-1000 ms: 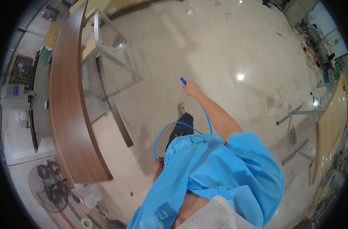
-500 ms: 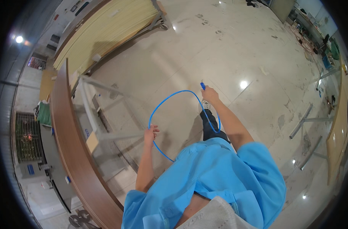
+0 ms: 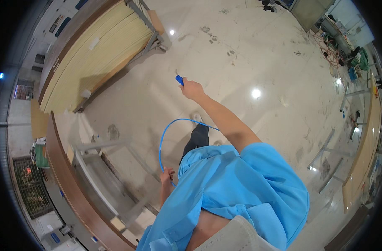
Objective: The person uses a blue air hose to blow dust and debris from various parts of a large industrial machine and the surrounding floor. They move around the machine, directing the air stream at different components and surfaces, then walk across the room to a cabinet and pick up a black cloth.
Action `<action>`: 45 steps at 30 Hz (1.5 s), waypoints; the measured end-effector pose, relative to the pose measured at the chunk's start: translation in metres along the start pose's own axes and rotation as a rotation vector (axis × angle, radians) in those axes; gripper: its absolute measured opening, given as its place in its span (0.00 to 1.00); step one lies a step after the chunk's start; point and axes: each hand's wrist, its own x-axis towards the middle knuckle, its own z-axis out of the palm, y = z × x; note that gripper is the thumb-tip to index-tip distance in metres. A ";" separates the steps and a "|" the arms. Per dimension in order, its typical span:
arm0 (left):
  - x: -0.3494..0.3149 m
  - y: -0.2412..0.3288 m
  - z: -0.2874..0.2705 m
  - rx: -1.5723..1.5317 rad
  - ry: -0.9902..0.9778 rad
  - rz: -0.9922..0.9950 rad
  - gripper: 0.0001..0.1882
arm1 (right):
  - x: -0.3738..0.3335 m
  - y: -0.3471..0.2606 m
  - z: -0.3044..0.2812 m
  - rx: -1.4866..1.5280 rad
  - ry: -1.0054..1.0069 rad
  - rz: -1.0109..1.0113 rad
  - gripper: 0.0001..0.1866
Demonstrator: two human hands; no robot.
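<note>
Gripped in right hand [image 3: 192, 89]: blue handle [image 3: 179, 80], pointing far and slightly left. Looped near left, to left hand [image 3: 167, 175]: hose [image 3: 160, 150]. Cannot tell whether gripped there.

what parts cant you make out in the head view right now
All in the head view:
Blue hose: parts hidden by the right forearm and shirt.
Blue tool: lower part covered by the right hand.
Left hand: too small to judge its grip.
Brown board: near end cut off by the lower edge.
</note>
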 end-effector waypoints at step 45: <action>0.582 1.216 0.633 -0.001 -0.147 0.297 0.26 | 1.268 0.260 -0.441 0.140 -0.281 0.215 0.24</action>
